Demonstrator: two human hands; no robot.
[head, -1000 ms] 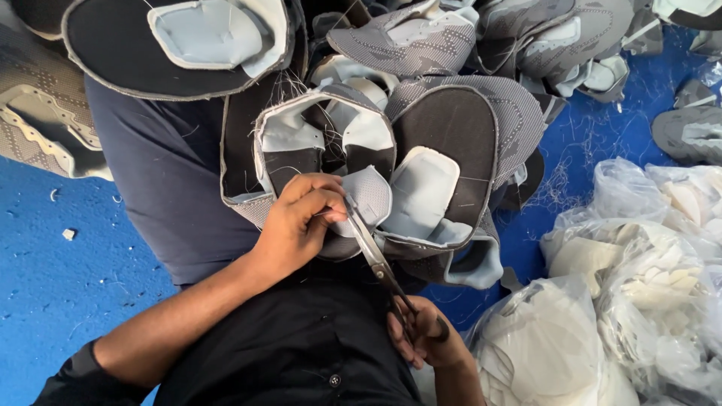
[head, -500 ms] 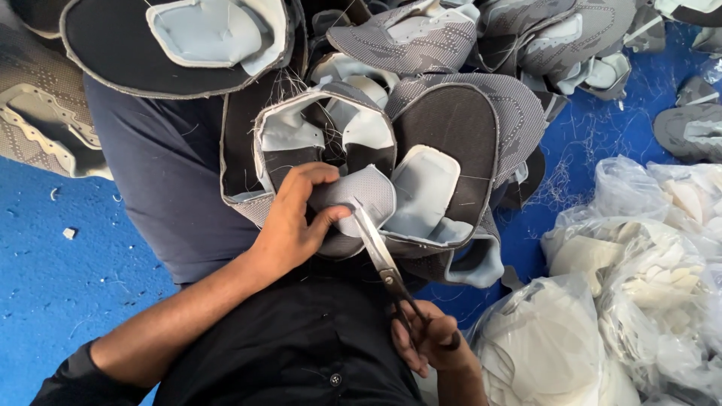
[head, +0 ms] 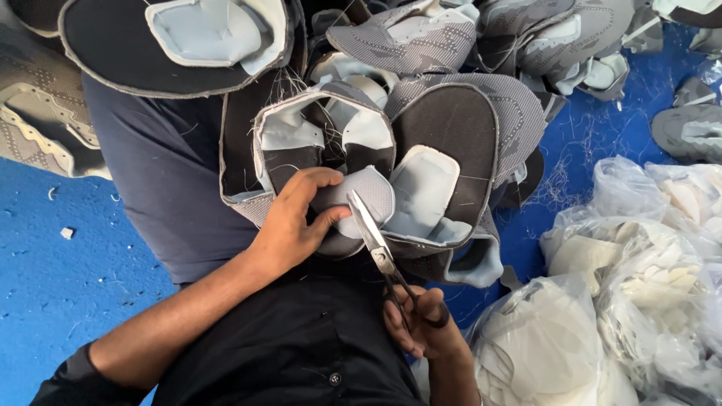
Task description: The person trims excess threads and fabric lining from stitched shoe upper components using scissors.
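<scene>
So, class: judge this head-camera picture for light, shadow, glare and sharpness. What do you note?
Head view: soft, even light, no hard shadows; the scissors blades catch a bright sheen; the left hand and grey shoe upper are sharp; the plastic bags at right look pale, nearly washed out.

A large dark oval shoe upper (head: 113, 53) with a pale grey foam patch lies at the top left, overlapping a beige perforated shoe part (head: 37, 128) at the left edge. More grey knit shoe uppers (head: 541, 37) are heaped along the top and top right, and one lies apart at the right edge (head: 688, 131). Clear plastic bags (head: 647, 256) stuffed with white foam pieces crowd the lower right. Everything rests on a blue floor (head: 45, 278) scattered with loose threads and small scraps (head: 68, 233).
</scene>
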